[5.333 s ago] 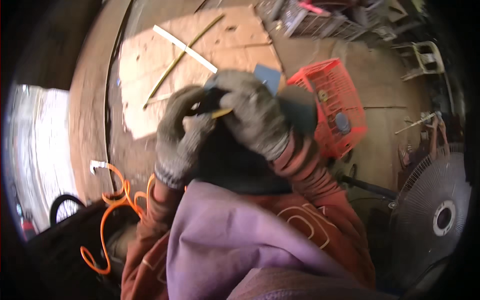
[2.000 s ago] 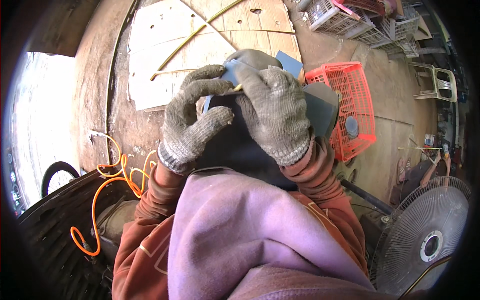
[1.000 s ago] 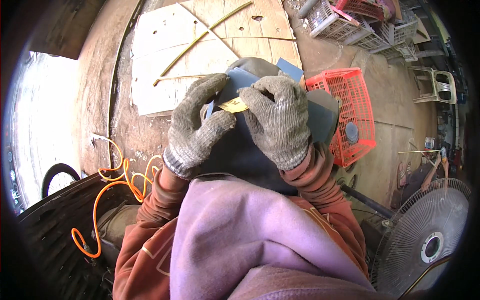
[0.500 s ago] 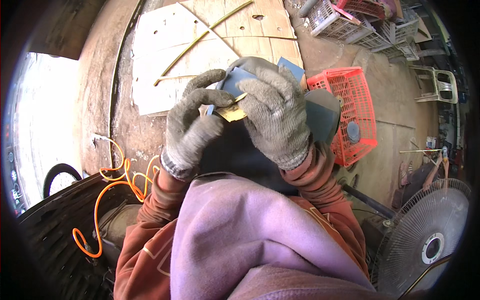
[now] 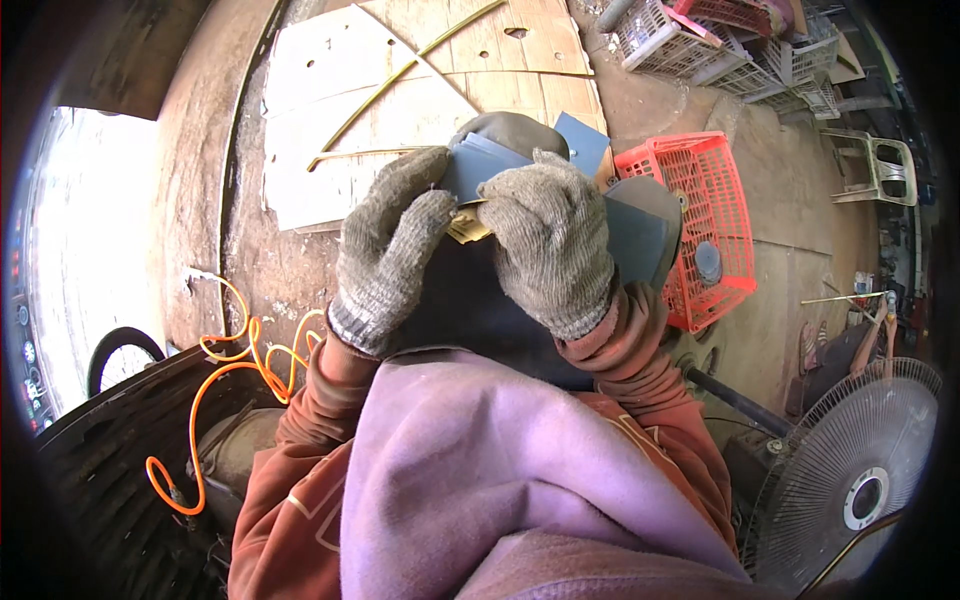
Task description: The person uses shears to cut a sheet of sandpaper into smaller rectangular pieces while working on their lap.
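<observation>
My left hand (image 5: pixel 392 245), in a grey knitted glove, pinches the left edge of a thin blue sheet (image 5: pixel 478 168) between thumb and fingers. My right hand (image 5: pixel 550 235), gloved alike, is closed with its fingertips on the sheet's lower right part. Between the two hands a small yellowish piece (image 5: pixel 466 228) shows below the sheet; whether it is the sheet's back or a separate piece I cannot tell. A second blue sheet (image 5: pixel 582 143) lies beyond my right hand, and a darker blue one (image 5: pixel 636 238) sits beside my right wrist.
Flat cardboard (image 5: pixel 350 110) with thin yellowish strips (image 5: pixel 370 105) lies ahead. A red plastic crate (image 5: pixel 712 230) stands at the right, with grey crates (image 5: pixel 690 50) farther back. An orange hose (image 5: pixel 215 375) coils at the left. A fan (image 5: pixel 865 490) is at the lower right.
My left fingers, spread half a second ago, have closed on the blue sheet's edge. My right fingers have curled in more tightly. More of the blue sheet shows and less of the yellowish piece.
</observation>
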Demonstrator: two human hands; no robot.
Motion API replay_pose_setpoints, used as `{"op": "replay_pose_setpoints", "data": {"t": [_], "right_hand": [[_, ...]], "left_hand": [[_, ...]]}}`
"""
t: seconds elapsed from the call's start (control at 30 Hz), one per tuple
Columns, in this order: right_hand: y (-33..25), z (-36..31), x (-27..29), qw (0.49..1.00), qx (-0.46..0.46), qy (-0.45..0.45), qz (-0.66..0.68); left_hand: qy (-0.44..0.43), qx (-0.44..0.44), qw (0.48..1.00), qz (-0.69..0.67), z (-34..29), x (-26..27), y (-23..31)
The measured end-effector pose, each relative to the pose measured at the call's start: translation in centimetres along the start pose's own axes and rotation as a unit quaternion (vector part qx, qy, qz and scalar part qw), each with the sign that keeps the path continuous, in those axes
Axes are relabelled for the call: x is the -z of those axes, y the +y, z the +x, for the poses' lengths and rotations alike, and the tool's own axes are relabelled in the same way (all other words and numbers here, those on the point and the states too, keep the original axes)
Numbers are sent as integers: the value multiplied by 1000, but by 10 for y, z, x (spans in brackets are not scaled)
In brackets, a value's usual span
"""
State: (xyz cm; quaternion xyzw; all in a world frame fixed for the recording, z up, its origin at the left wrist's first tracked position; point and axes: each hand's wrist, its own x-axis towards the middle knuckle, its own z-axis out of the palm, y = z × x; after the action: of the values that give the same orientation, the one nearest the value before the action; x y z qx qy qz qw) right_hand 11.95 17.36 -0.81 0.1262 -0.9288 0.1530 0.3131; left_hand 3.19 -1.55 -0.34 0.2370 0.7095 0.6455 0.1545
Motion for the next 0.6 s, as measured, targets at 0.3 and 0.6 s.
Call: {"op": "replay_pose_setpoints", "data": {"t": [0.3,0.6], "right_hand": [[-4,2,5,999,-28,-28,10],[-1,-1,-1,1000,-16,7,0]], "left_hand": [[4,-46,997,54,-5,0,-3],[-12,-22,998,-54,-4,2,-1]]}}
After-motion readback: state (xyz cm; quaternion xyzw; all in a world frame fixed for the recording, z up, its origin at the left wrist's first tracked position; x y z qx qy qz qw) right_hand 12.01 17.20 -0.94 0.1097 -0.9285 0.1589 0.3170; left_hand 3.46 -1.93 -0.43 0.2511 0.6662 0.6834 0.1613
